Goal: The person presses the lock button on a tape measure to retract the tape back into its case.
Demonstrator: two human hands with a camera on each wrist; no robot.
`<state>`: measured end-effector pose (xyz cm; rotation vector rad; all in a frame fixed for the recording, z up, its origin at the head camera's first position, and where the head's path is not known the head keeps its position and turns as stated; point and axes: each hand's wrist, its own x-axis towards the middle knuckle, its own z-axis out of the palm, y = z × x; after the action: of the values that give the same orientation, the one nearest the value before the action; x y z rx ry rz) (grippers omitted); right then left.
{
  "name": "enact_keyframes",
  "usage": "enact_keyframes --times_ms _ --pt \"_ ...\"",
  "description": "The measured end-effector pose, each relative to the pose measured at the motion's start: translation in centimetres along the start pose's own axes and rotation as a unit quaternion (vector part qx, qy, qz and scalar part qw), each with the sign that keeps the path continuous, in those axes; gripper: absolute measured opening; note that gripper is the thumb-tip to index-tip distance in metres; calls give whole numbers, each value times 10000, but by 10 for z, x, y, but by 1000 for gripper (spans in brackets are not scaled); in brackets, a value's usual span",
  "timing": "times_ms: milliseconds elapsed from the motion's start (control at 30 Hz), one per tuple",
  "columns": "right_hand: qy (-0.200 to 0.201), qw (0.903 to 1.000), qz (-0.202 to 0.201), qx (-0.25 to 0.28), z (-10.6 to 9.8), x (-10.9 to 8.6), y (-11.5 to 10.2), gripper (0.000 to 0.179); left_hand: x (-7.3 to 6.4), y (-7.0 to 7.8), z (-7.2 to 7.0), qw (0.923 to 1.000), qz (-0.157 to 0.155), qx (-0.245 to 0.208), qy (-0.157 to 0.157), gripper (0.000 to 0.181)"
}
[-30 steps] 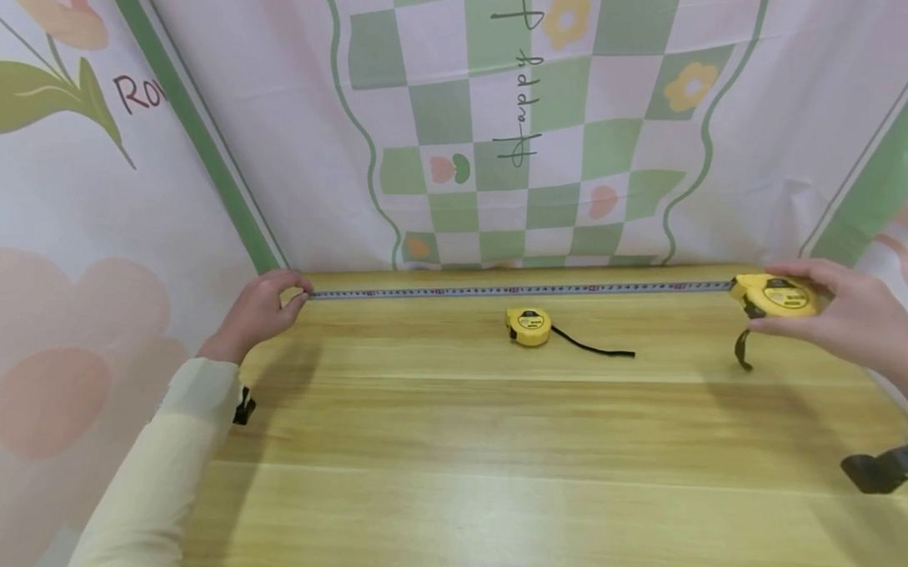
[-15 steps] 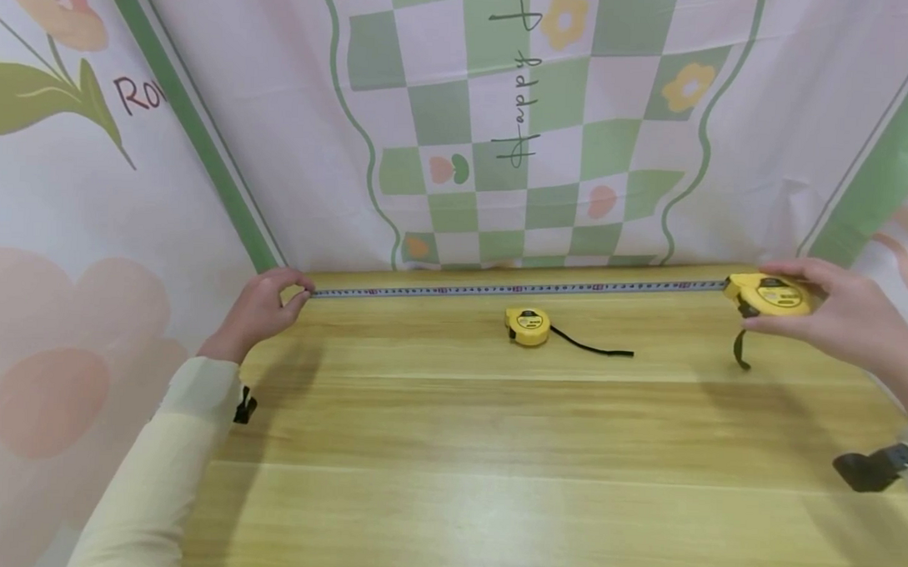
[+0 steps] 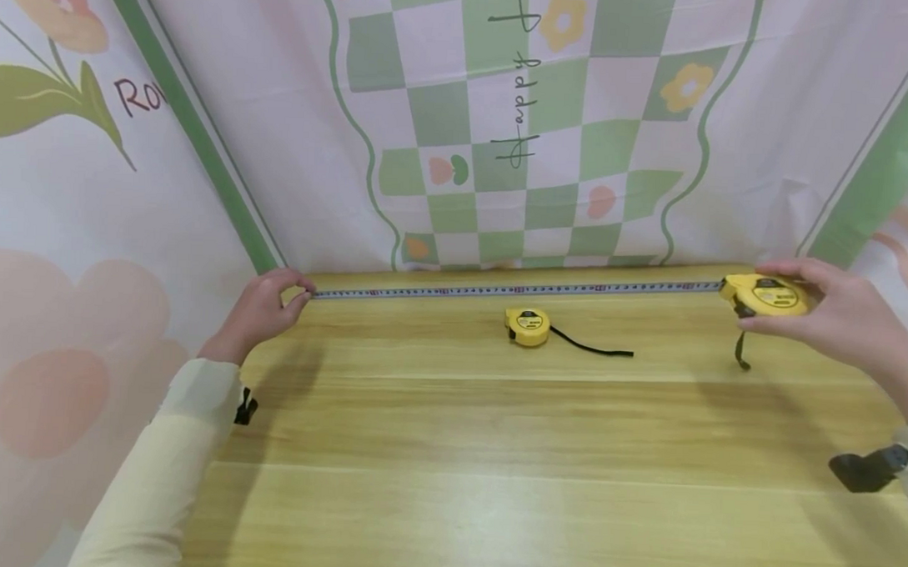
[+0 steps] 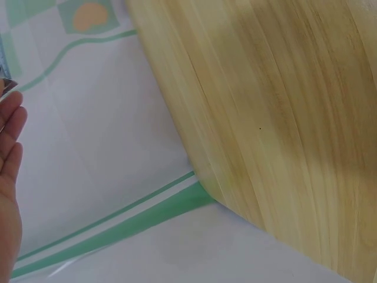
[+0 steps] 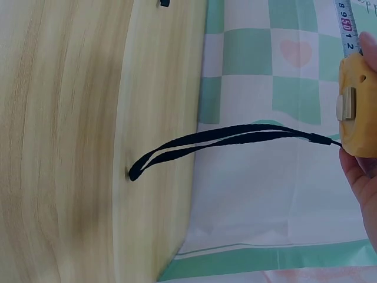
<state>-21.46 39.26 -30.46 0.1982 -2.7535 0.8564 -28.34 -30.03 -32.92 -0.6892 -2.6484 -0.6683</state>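
Observation:
My right hand [image 3: 847, 314] grips the yellow case of a tape measure [image 3: 769, 294] at the table's far right. Its black wrist strap [image 5: 235, 134] dangles, looped, in the right wrist view. From the case a pulled-out blade [image 3: 484, 292] runs left, nearly level, along the table's back edge. My left hand [image 3: 261, 306] pinches the blade's end between thumb and fingertips at the far left; in the left wrist view only the fingers [image 4: 10, 132] and a bit of the metal end show. The blade reads just past the red 50 mark at the case in the right wrist view.
A second yellow tape measure [image 3: 528, 326], wound in, lies on the wooden table [image 3: 479, 434] just in front of the blade, its black strap [image 3: 598, 349] trailing right. Patterned cloth [image 3: 497, 135] hangs behind the table, with more on both sides.
My right hand has shifted slightly left with the tape measure, and a little less blade shows outside the case. The left hand stays almost where it was.

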Motion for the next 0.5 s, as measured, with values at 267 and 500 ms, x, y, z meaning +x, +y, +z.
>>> enact_keyframes --times_ms 267,500 --pt "59 9998 -35 168 2 0 0 74 0 3 1 9999 35 -148 47 9" --pt "36 9998 -7 219 1 1 1 73 0 2 1 9995 143 -207 175 8"
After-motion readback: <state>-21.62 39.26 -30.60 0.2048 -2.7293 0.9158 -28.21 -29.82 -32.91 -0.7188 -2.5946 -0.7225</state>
